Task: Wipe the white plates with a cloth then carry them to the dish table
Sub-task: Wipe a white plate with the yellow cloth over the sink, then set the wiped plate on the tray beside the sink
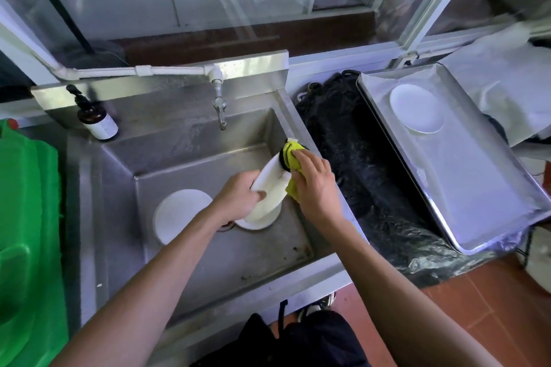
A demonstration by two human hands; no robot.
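Yellow-green cloth (290,158) bunched in the right hand (313,185), fingers curled round it and pressing it onto the upper edge of the white plate (269,188) being wiped. The left hand (238,197) grips that plate by its lower-left rim, thumb over the face, fingers behind, I think. The plate is held tilted on edge above the steel sink (208,262), its long line running from about 7 o'clock up to 1 o'clock, with the cloth hand at the 1 o'clock end.

Two more plates lie flat on the sink floor: a second plate (179,214) at roughly 9 o'clock from the left hand, and a third plate (259,220) directly under the held one, mostly hidden. One finished plate (417,109) already sits in the metal tray (477,188) off at 2 o'clock, past the black bag (357,158).

So the thing to watch: the tray lies on the right-hand side, but the plate is carried by the left hand. My guess is the wipe isn't done yet, and afterwards the plate either crosses the body or gets passed over to the nearer right hand, cloth and all.
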